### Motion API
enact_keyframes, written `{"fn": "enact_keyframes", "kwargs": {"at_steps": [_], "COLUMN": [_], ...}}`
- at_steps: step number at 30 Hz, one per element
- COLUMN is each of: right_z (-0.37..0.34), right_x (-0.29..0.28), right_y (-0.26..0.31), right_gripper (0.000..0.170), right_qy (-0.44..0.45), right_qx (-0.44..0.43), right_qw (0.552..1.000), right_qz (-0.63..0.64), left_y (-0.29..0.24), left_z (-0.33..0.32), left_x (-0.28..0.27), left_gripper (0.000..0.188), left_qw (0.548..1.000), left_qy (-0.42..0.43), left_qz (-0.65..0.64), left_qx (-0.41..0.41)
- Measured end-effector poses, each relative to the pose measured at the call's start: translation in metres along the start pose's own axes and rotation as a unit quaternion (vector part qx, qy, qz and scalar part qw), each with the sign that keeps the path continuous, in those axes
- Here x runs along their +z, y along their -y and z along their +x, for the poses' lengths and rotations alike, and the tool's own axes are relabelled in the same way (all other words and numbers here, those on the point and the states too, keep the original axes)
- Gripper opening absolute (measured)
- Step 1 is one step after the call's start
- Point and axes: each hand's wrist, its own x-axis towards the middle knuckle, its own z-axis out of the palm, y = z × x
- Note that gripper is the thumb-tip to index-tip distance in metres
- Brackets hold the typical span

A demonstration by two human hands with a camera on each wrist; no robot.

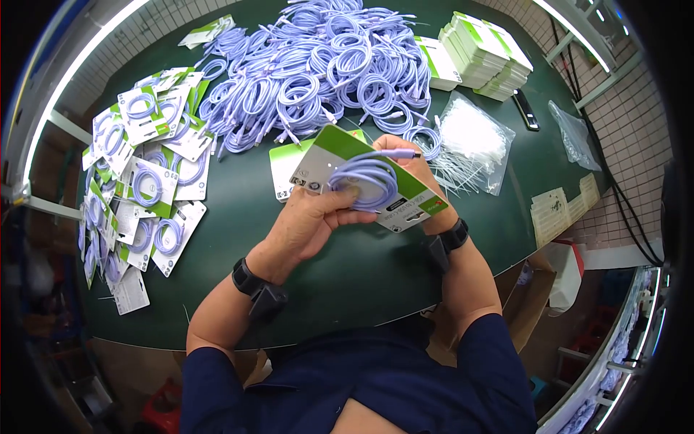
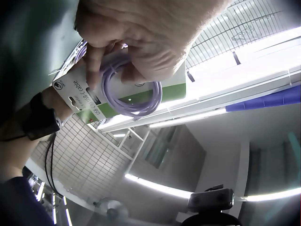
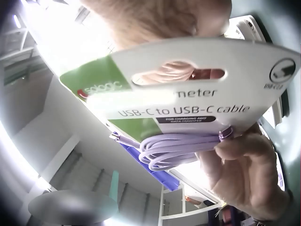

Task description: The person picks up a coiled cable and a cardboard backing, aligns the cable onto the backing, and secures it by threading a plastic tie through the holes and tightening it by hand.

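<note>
A green-and-white printed card (image 1: 413,199), lettered for a USB-C to USB-C cable, is held tilted above the table between both hands. On its face lies a coiled lilac USB-C cable (image 1: 387,181). My left hand (image 1: 307,220) pinches the coil against the card, thumb over the loops. From behind the card's right side, my right hand (image 1: 418,165) grips it, most of its fingers hidden by the card. One cable connector (image 3: 226,133) sits by the left thumb in the right wrist view. The card's hanging slot shows the right hand behind it.
A large heap of coiled lilac cables (image 1: 318,69) covers the table's back. Carded cables (image 1: 148,184) pile up at left. Stacked cards (image 1: 481,54), a bag of white ties (image 1: 473,134) and a black object (image 1: 526,110) lie at right. Another card (image 1: 283,173) lies behind the held one.
</note>
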Motion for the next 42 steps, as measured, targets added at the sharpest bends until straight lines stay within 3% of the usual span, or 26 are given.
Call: {"fn": "enact_keyframes", "kwargs": {"at_steps": [5,8,12,16,19,21,23,27,29,30,35,37,39,40,41,42], "right_z": [0.000,-0.004,-0.010,-0.012,-0.013,-0.007,-0.003,-0.011,-0.013,-0.013,-0.014,-0.013,-0.015,-0.015,-0.015,-0.015], "right_x": [0.004,0.005,0.004,0.004,0.003,0.001,-0.004,0.010,0.011,0.013,0.014,0.011,0.010,0.012,0.013,0.015], "right_y": [0.001,0.012,0.029,0.036,0.031,0.029,0.021,0.041,0.033,0.030,0.036,0.036,0.035,0.035,0.034,0.034], "right_gripper": [0.013,0.014,0.016,0.016,0.016,0.016,0.011,0.010,0.018,0.022,0.025,0.023,0.021,0.021,0.021,0.020], "right_qy": [0.013,0.029,0.056,0.083,0.094,0.048,0.030,-0.007,-0.023,-0.030,-0.064,-0.065,-0.067,-0.058,-0.048,-0.037], "right_qx": [0.015,0.018,0.000,-0.027,-0.017,-0.006,0.000,0.000,-0.056,-0.086,-0.080,-0.073,-0.066,-0.071,-0.076,-0.082], "right_qw": [1.000,0.999,0.997,0.994,0.994,0.998,0.986,0.966,0.998,0.986,0.982,0.983,0.984,0.983,0.982,0.981], "right_qz": [-0.008,0.022,0.059,0.065,0.057,0.043,0.161,0.258,-0.007,-0.142,-0.156,-0.153,-0.151,-0.157,-0.164,-0.172], "left_y": [0.012,0.030,0.026,0.025,0.023,0.016,0.010,0.008,0.010,0.011,-0.004,-0.006,-0.017,-0.026,-0.040,-0.053], "left_z": [-0.005,0.006,0.012,0.013,0.004,-0.003,-0.008,-0.012,-0.016,-0.018,-0.036,-0.041,-0.043,-0.045,-0.048,-0.050], "left_x": [0.001,-0.030,-0.024,-0.013,-0.003,0.006,0.005,-0.008,-0.008,-0.006,-0.008,-0.019,-0.026,-0.026,-0.022,-0.018], "left_gripper": [0.036,0.027,0.018,0.024,0.028,0.030,0.033,0.032,0.033,0.034,0.039,0.044,0.048,0.048,0.049,0.050], "left_qw": [0.999,0.980,0.982,0.965,0.977,0.981,0.984,0.982,0.980,0.979,0.979,0.940,0.868,0.869,0.780,0.663], "left_qy": [0.003,0.038,-0.022,0.001,-0.052,-0.095,-0.088,-0.129,-0.142,-0.145,-0.128,-0.161,-0.170,-0.171,-0.177,-0.176], "left_qz": [0.036,0.161,0.126,0.161,0.111,0.088,0.084,0.038,0.029,0.019,0.080,0.179,0.274,0.273,0.438,0.586], "left_qx": [0.037,0.114,0.140,0.208,0.172,0.144,0.129,0.136,0.137,0.143,0.134,0.242,0.377,0.376,0.410,0.430]}}
